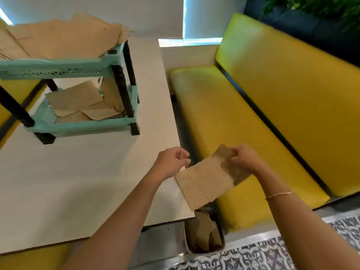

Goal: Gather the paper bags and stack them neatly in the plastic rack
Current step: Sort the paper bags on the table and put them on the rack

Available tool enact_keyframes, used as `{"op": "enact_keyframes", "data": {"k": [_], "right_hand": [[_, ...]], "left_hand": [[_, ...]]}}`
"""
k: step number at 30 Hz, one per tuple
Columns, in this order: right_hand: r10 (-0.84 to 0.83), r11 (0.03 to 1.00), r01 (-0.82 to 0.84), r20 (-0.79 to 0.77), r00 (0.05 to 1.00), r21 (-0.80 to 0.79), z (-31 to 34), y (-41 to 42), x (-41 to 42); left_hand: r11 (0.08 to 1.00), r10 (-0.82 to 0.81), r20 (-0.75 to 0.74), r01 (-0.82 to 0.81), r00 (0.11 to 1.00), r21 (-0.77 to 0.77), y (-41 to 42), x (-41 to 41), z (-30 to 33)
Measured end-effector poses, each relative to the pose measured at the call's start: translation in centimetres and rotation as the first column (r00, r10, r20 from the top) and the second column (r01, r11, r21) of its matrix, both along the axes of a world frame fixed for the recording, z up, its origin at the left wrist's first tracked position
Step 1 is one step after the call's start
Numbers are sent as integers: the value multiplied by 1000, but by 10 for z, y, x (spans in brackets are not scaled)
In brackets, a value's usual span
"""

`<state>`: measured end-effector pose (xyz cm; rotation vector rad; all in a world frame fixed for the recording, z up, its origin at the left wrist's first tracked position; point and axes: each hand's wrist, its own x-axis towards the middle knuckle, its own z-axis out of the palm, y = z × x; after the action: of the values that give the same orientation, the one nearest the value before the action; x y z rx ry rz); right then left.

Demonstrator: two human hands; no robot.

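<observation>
Right hand (243, 160) pinches the far end of a flat brown paper bag (206, 180), held over the table's (78, 182) right edge near its front corner. Left hand (173, 160) is at the bag's near corner with fingers curled; grasp cannot be confirmed. Teal plastic rack (74, 69) stands at the table's far left, bags on both shelves. Broad bare tabletop lies between. Yellow bench (224, 117) flanks the right edge.
</observation>
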<state>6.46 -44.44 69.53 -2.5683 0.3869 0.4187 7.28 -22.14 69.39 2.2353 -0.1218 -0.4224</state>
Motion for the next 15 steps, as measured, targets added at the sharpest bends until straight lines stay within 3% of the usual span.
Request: {"op": "enact_keyframes", "data": {"k": [3,8,15], "right_hand": [[-71,996,69,-34,997,-58,-37,-34,-19],[2,986,-28,-153,988,-166,-103,-46,-40],[121,979,-164,-303,945,-119,-177,-30,-53]], "left_hand": [[1000,1,22,0,1000,-31,-32,-1,-2],[999,29,81,-28,996,-23,-58,1,-10],[992,123,122,-125,985,9,-61,0,-23]]}}
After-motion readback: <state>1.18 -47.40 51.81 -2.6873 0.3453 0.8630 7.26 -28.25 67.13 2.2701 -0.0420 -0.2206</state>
